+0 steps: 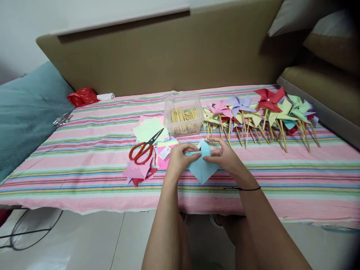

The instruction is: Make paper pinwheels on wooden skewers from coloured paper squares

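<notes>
A light blue piece of paper [203, 170], with slits and a raised corner, is held up between my two hands over the striped cloth. My left hand [181, 157] pinches its left side, thumb on the near face. On the right side, my right hand [223, 154] pinches it the same way; some of its fingers are behind the paper. Left of my hands, scissors with red handles [142, 152] lie on pale green paper sheets [149, 128]. A pink-topped stack of square paper [162, 161] with a small printed label lies right beside my left hand.
Beyond my hands stands a clear plastic box [184, 129] of thin wooden sticks. Several finished paper pinwheels [270, 100] on sticks lie to the right. Pink cut pieces [137, 169] lie near the scissors. A red plastic bundle [83, 97] sits at the far left.
</notes>
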Action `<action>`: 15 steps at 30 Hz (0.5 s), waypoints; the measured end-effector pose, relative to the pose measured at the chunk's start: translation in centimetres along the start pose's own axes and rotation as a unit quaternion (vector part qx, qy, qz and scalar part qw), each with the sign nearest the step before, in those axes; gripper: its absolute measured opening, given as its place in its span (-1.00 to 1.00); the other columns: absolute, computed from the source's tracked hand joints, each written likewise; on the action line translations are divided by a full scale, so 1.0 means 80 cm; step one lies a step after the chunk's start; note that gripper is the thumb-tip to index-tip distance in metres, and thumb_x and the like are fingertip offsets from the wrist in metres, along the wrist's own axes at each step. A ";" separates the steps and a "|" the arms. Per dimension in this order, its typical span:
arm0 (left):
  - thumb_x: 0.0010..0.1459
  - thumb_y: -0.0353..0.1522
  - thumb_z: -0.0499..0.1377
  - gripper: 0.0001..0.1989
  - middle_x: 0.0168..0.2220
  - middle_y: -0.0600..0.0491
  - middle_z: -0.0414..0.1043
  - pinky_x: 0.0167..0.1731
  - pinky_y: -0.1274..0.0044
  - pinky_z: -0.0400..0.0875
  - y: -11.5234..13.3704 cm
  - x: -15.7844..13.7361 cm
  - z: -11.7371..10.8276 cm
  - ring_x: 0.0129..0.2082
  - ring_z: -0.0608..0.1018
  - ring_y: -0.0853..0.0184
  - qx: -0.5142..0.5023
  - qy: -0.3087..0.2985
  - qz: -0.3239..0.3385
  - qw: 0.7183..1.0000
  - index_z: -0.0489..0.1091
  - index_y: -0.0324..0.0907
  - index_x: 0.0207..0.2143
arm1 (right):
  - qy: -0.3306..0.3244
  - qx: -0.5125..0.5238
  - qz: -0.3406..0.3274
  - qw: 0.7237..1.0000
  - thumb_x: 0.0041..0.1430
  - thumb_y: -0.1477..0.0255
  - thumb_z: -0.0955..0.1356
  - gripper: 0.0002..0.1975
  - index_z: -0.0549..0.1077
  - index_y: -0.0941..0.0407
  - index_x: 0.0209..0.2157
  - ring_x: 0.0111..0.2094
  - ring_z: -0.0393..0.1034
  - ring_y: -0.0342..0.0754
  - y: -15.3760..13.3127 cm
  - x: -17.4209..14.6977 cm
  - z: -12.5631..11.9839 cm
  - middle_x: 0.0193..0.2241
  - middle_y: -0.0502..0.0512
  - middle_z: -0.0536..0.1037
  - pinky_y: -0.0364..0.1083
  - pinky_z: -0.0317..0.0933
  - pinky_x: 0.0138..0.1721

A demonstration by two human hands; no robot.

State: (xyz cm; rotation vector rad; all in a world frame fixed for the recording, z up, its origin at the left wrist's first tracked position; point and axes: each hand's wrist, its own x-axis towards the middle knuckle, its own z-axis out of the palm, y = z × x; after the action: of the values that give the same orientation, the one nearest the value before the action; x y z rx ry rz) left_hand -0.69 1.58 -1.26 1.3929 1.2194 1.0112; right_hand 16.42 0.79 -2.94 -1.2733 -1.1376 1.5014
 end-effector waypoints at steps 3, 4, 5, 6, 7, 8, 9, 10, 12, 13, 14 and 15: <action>-0.19 -0.36 0.35 -0.77 -0.33 -0.04 0.54 -0.32 0.49 0.38 0.003 0.000 0.000 -0.30 0.55 0.25 -0.004 0.019 0.008 1.000 0.46 -0.22 -0.41 | 0.027 0.015 0.006 1.000 -0.28 0.41 0.52 -0.24 0.18 0.03 -0.01 -0.55 0.45 0.00 -0.001 -0.001 0.001 -0.57 -0.04 0.57 -0.10 0.27 -0.52; -0.19 -0.35 0.36 -0.72 -0.25 -0.05 0.53 -0.30 0.49 0.38 0.004 0.000 -0.001 -0.27 0.54 0.25 -0.011 0.038 0.014 0.999 0.46 -0.20 -0.35 | 0.044 0.024 0.003 0.999 -0.29 0.40 0.53 -0.24 0.18 0.03 -0.01 -0.54 0.46 0.01 -0.002 -0.001 0.001 -0.55 -0.02 0.58 -0.09 0.29 -0.52; -0.19 -0.34 0.37 -0.65 -0.16 -0.05 0.50 -0.27 0.49 0.38 0.006 0.000 -0.001 -0.22 0.53 0.26 -0.025 0.062 0.020 0.998 0.44 -0.19 -0.28 | 0.062 0.037 -0.002 0.997 -0.29 0.38 0.53 -0.25 0.19 0.03 -0.02 -0.53 0.47 0.02 -0.003 -0.001 0.001 -0.53 0.00 0.59 -0.08 0.30 -0.51; -0.19 -0.33 0.37 -0.58 -0.08 -0.06 0.46 -0.24 0.49 0.37 0.007 0.000 -0.002 -0.18 0.51 0.27 -0.049 0.086 0.022 0.995 0.41 -0.17 -0.21 | 0.081 0.052 -0.009 0.995 -0.30 0.37 0.54 -0.26 0.20 0.04 -0.04 -0.52 0.48 0.03 -0.004 -0.001 0.002 -0.51 0.02 0.60 -0.07 0.30 -0.51; -0.20 -0.32 0.38 -0.51 -0.03 -0.06 0.43 -0.23 0.50 0.37 0.008 0.000 -0.001 -0.17 0.50 0.29 -0.083 0.103 0.017 0.991 0.36 -0.15 -0.16 | 0.099 0.068 -0.016 0.993 -0.31 0.35 0.54 -0.27 0.21 0.04 -0.06 -0.52 0.48 0.03 -0.005 -0.001 0.002 -0.51 0.03 0.60 -0.08 0.30 -0.51; -0.21 -0.32 0.38 -0.46 -0.01 -0.06 0.41 -0.23 0.50 0.37 0.009 0.000 -0.001 -0.17 0.50 0.30 -0.123 0.110 0.002 0.986 0.32 -0.14 -0.12 | 0.116 0.083 -0.024 0.990 -0.32 0.34 0.55 -0.28 0.22 0.04 -0.09 -0.52 0.49 0.03 -0.006 -0.001 0.003 -0.51 0.03 0.60 -0.07 0.30 -0.51; -0.23 -0.34 0.40 -0.40 -0.04 -0.07 0.42 -0.24 0.50 0.38 0.010 -0.001 0.001 -0.20 0.51 0.31 -0.163 0.106 -0.020 0.981 0.27 -0.14 -0.10 | 0.128 0.095 -0.030 0.987 -0.33 0.33 0.55 -0.29 0.22 0.04 -0.10 -0.52 0.49 0.03 -0.007 -0.001 0.005 -0.51 0.02 0.60 -0.07 0.31 -0.51; -0.27 -0.35 0.41 -0.34 -0.10 -0.06 0.44 -0.26 0.50 0.39 0.011 -0.001 0.003 -0.24 0.52 0.33 -0.195 0.096 -0.045 0.975 0.23 -0.15 -0.08 | 0.138 0.105 -0.035 0.984 -0.34 0.32 0.55 -0.29 0.22 0.04 -0.12 -0.52 0.48 0.03 -0.008 -0.001 0.007 -0.52 0.01 0.60 -0.06 0.31 -0.50; -0.31 -0.37 0.42 -0.22 -0.25 0.01 0.48 -0.33 0.50 0.40 0.012 -0.003 0.009 -0.35 0.53 0.34 -0.221 0.071 -0.083 0.969 0.14 -0.13 -0.02 | 0.144 0.116 -0.041 0.982 -0.36 0.32 0.56 -0.29 0.22 0.04 -0.13 -0.53 0.48 0.03 -0.009 -0.002 0.011 -0.52 0.00 0.59 -0.06 0.32 -0.50; -0.31 -0.37 0.42 -0.19 -0.33 0.06 0.47 -0.37 0.51 0.40 0.013 -0.003 0.012 -0.39 0.52 0.35 -0.212 0.068 -0.089 0.971 0.11 -0.13 0.01 | 0.143 0.120 -0.043 0.982 -0.36 0.32 0.56 -0.28 0.22 0.04 -0.13 -0.54 0.48 0.02 -0.010 -0.002 0.013 -0.52 0.01 0.60 -0.06 0.32 -0.50; -0.30 -0.37 0.42 -0.18 -0.40 0.11 0.45 -0.41 0.53 0.39 0.014 -0.004 0.015 -0.43 0.51 0.36 -0.193 0.075 -0.088 0.974 0.10 -0.13 0.02 | 0.139 0.123 -0.045 0.982 -0.36 0.32 0.56 -0.28 0.21 0.04 -0.12 -0.54 0.48 0.02 -0.010 -0.002 0.016 -0.52 0.01 0.60 -0.06 0.32 -0.50; -0.29 -0.37 0.41 -0.19 -0.45 0.14 0.42 -0.45 0.55 0.37 0.015 -0.004 0.018 -0.46 0.49 0.37 -0.171 0.089 -0.082 0.978 0.10 -0.13 0.02 | 0.135 0.124 -0.045 0.982 -0.36 0.32 0.56 -0.28 0.21 0.04 -0.12 -0.55 0.48 0.01 -0.011 -0.003 0.018 -0.52 0.01 0.60 -0.07 0.32 -0.51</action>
State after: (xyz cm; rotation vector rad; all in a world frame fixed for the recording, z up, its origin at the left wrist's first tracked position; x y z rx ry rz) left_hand 0.85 1.04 -0.31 0.9357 1.2003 1.1835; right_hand 15.06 0.62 -1.97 -1.1924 -0.7944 1.3116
